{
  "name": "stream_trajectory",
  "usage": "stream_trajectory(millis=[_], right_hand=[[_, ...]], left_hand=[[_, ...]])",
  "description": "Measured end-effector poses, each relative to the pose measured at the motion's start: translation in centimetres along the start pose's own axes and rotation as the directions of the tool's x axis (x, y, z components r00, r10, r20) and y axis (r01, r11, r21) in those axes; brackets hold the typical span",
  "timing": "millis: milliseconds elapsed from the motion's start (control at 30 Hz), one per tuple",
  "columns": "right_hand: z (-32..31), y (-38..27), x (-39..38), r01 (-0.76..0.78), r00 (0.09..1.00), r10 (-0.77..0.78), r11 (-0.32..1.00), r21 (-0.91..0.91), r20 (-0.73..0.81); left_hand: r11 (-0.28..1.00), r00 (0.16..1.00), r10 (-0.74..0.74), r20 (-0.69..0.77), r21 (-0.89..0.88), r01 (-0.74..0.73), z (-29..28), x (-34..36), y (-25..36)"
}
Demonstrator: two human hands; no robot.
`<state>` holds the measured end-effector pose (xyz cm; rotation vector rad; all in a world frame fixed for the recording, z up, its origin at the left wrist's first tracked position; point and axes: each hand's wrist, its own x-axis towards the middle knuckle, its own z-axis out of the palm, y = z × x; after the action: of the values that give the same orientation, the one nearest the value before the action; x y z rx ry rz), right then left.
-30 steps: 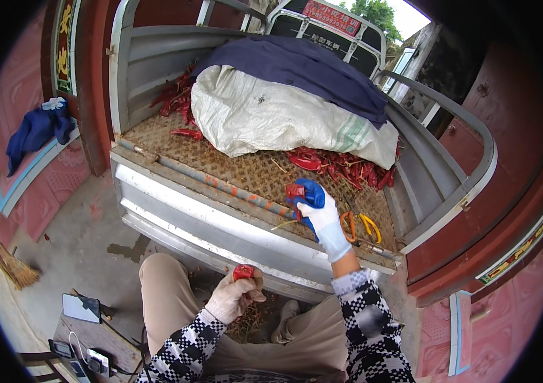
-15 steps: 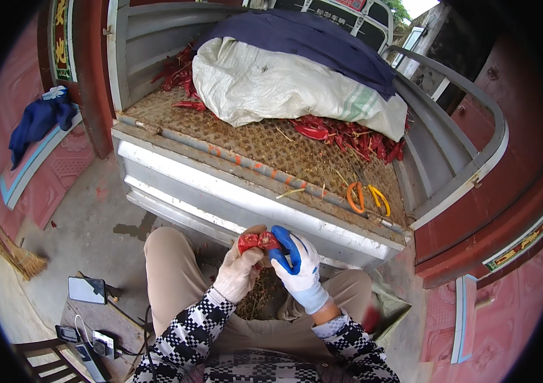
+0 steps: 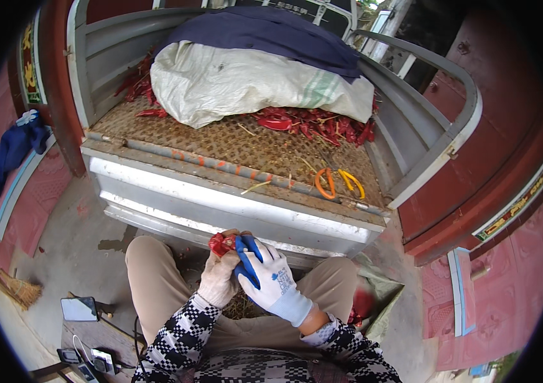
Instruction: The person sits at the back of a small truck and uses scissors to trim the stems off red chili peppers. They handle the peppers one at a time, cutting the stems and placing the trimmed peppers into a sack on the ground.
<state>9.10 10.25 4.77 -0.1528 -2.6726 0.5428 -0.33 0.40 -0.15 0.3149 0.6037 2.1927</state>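
Observation:
My left hand [image 3: 217,274], in a cream glove, grips crumpled red dried chilli [image 3: 222,244] between my knees. My right hand [image 3: 265,277], in a white-and-blue glove, is pressed against it with curled fingers, touching my left hand; its fingertips are partly hidden. Beyond them, on the rusty truck bed, lie orange-handled [image 3: 325,183] and yellow-handled [image 3: 353,185] scissors or shears. Farther back, red chillies [image 3: 322,127] spill out from under a white woven sack [image 3: 258,89] with a dark navy cloth [image 3: 252,29] over it.
The metal tailgate [image 3: 233,201] runs just beyond my hands. Lower left, a wooden bench holds a phone [image 3: 78,309] and devices, near a straw broom [image 3: 19,290]. A green sack [image 3: 386,293] lies by my right knee. Blue cloth [image 3: 16,150] hangs at the left wall.
My right hand has come down from the truck bed's edge, carrying a red chilli, to meet my left hand between my knees. Both now hold close together, slightly farther left in the view.

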Motion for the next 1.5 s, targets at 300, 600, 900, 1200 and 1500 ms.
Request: stream_trajectory(millis=[300, 600, 900, 1200, 1500], right_hand=[[-9.7, 6.6, 3.8, -0.118, 0.987, 0.113, 0.992, -0.041, -0.116], [-13.4, 19.2, 9.2, -0.593, 0.679, 0.734, 0.534, -0.603, -0.018], [-14.8, 17.5, 6.8, -0.507, 0.673, 0.736, 0.527, -0.682, 0.070], [-14.8, 19.2, 5.3, -0.586, 0.602, 0.798, 0.464, -0.664, 0.027], [-15.7, 22.3, 1.0, -0.728, 0.665, 0.731, 0.680, -0.085, 0.153]], left_hand=[[0.993, 0.999, -0.020, 0.036, -0.116, 0.024, 0.1, 0.4, -0.3], [0.998, 0.999, -0.031, 0.028, 0.047, 0.030, 0.8, 0.2, 0.3], [0.950, 0.998, 0.024, 0.052, 0.309, -0.039, -0.1, -0.6, 1.8], [0.934, 0.996, -0.053, 0.073, 0.356, 0.023, 0.9, -1.0, 2.1], [0.879, 0.995, -0.081, 0.054, 0.475, 0.046, 1.2, -1.1, 2.7]])
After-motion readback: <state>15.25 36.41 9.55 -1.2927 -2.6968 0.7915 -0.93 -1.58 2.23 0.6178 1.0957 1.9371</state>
